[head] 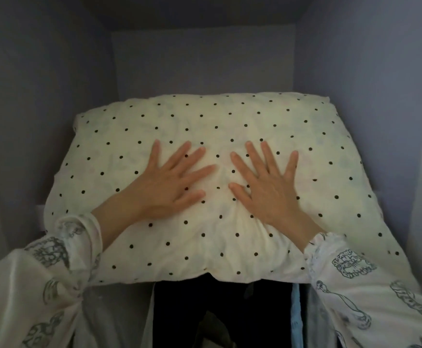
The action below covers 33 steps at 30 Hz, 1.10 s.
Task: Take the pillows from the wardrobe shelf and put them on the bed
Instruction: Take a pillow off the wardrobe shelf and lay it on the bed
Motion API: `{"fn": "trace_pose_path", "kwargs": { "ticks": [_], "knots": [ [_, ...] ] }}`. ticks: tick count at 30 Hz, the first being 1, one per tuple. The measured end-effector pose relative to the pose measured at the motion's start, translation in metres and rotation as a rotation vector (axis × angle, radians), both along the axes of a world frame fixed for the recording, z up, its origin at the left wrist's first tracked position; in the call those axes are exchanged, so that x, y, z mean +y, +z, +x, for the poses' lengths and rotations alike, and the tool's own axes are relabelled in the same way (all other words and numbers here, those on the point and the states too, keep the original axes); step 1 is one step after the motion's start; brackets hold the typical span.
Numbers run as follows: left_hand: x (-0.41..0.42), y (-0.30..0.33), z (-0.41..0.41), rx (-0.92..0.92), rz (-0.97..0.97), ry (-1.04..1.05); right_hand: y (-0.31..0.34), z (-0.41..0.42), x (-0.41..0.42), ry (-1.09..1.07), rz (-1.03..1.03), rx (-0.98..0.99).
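A cream fabric pillow with small black polka dots [205, 136] fills the centre of the frame, lying flat in a wardrobe compartment with plain grey-lilac walls [42, 96] rising at the left, right and upper middle. The pillow's near edge overhangs the shelf front at the lower middle of the frame, where dark hanging clothes [220, 315] and a strip of pale blue fabric [295, 320] show beneath it. Both of the person's hands lie palm down on top of the pillow, side by side and not touching each other. The left hand [169, 182], left of centre, is fully open with its fingers spread and angled toward the upper right. The right hand [267, 182], right of centre, is equally flat and splayed, fingers pointing up the frame. Neither hand grips anything; the fabric puckers slightly between them. White sleeves with grey line-drawn prints [42, 285] enter from the lower left and lower right corners
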<state>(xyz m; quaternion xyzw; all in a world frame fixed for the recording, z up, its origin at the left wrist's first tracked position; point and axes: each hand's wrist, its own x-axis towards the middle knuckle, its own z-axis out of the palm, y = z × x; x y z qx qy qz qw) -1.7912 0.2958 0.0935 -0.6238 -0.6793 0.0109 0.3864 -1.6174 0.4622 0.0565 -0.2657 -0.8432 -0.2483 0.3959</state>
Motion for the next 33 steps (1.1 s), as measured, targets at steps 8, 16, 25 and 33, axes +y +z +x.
{"fn": "trace_pose_path", "kwargs": {
  "ticks": [8, 16, 25, 33],
  "knots": [
    [0.061, 0.086, -0.022, -0.143, 0.24, 0.044, -0.011, -0.004, 0.011, 0.003, 0.104, 0.052],
    [0.093, 0.103, -0.026, -0.227, 0.263, 0.191, -0.012, -0.006, 0.021, 0.043, 0.16, 0.049],
    [0.071, 0.083, -0.018, -0.225, 0.402, 0.255, -0.006, -0.001, 0.023, 0.079, 0.193, -0.026],
    [0.025, 0.035, -0.01, -0.386, 0.537, 0.421, 0.016, 0.009, 0.029, 0.172, 0.358, -0.232]
  ]
}}
